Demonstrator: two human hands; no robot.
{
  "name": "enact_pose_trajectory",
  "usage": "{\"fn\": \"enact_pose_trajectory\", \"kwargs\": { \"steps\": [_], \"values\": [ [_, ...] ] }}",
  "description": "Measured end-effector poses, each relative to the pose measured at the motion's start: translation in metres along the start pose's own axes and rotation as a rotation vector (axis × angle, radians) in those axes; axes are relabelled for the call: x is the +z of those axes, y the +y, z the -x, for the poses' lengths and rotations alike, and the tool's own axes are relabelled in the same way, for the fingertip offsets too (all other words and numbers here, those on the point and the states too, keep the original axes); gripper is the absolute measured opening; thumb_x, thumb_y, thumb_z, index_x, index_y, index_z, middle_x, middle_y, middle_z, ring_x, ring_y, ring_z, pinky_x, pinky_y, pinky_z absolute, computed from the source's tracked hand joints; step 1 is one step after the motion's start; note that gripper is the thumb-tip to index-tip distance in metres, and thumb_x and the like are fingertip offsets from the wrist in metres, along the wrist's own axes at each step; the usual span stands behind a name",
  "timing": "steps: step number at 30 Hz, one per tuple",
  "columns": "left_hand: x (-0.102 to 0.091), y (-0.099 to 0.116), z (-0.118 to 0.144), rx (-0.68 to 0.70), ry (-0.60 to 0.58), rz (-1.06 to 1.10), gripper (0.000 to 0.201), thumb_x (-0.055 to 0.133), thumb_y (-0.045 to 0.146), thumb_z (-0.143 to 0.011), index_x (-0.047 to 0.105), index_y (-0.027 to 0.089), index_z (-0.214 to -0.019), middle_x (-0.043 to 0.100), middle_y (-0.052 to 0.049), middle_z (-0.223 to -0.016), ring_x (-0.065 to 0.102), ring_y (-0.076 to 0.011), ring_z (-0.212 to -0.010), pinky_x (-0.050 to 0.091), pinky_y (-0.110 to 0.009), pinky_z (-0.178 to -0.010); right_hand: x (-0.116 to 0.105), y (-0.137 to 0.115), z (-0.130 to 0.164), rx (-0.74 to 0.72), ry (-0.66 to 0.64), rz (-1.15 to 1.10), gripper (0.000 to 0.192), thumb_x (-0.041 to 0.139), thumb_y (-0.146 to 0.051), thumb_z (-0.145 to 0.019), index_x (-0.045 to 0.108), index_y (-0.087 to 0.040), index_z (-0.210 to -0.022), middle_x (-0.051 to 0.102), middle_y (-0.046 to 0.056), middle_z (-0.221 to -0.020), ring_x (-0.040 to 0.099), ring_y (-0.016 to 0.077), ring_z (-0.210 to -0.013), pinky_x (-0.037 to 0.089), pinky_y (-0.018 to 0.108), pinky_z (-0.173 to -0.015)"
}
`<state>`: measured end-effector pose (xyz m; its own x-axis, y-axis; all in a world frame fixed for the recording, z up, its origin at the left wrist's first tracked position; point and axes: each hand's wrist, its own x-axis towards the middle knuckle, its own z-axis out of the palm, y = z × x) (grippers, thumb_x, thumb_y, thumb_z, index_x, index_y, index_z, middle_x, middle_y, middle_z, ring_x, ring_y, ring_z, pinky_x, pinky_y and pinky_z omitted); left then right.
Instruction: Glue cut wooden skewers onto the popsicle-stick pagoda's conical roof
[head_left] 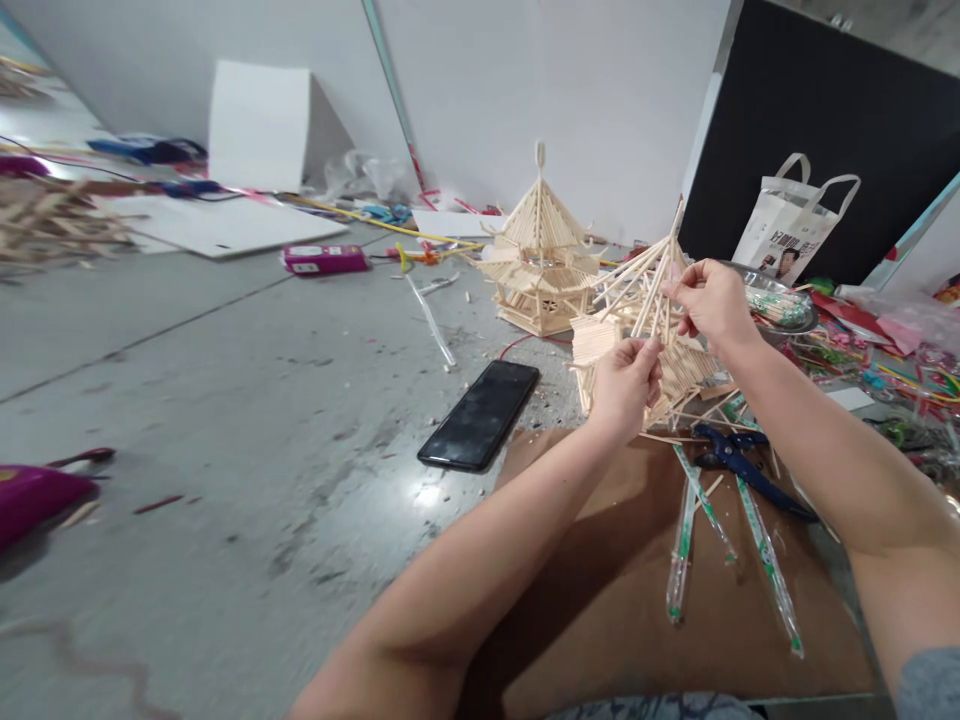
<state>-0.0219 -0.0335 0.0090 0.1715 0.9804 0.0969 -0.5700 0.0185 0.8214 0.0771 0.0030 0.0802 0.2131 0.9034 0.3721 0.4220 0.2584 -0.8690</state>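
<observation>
Stick model (637,330) between left hand (624,385) and right hand (711,300)

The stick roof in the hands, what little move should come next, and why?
Probably ease the loose pale wooden stick down against the half-built stick roof. The right hand pinches its top, the left hand steadies the roof's lower edge, and the sticks there fan out unevenly.

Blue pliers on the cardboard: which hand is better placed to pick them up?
Right, probably. The blue pliers lie on the cardboard under the right forearm, on that side. The right hand pinches sticks at the top of the stick model; the left hand grips its base, farther off.
</observation>
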Motion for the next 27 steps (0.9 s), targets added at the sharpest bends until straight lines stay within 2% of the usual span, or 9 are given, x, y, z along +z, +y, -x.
{"fn": "enact_pose_trajectory", "kwargs": {
  "steps": [14, 27],
  "values": [
    [-0.0015, 0.0036, 0.0016, -0.062, -0.011, 0.076, 0.031, 0.066, 0.039, -0.066, 0.046, 0.016, -0.068, 0.043, 0.010, -0.042, 0.028, -0.0002, -0.028, 0.022, -0.016, -0.031, 0.0058, -0.0033, 0.0024, 0.081, 0.022, -0.127, 0.035, 0.069, -0.023, -0.061, 0.035, -0.022, -0.069, 0.042, -0.011, -0.050, 0.041, 0.0047, -0.029, 0.022, 0.018, -0.026],
    [-0.0005, 0.0026, -0.0015, -0.039, 0.002, 0.096, 0.025, 0.062, 0.036, -0.071, 0.048, 0.015, -0.071, 0.042, 0.010, -0.042, 0.029, -0.0011, -0.027, 0.021, -0.016, -0.031, 0.0064, -0.0041, 0.0002, 0.069, 0.019, -0.077, 0.035, 0.070, -0.025, -0.061, 0.036, -0.022, -0.068, 0.050, -0.007, -0.052, 0.043, 0.0062, -0.029, 0.026, 0.019, -0.025]
  ]
}}
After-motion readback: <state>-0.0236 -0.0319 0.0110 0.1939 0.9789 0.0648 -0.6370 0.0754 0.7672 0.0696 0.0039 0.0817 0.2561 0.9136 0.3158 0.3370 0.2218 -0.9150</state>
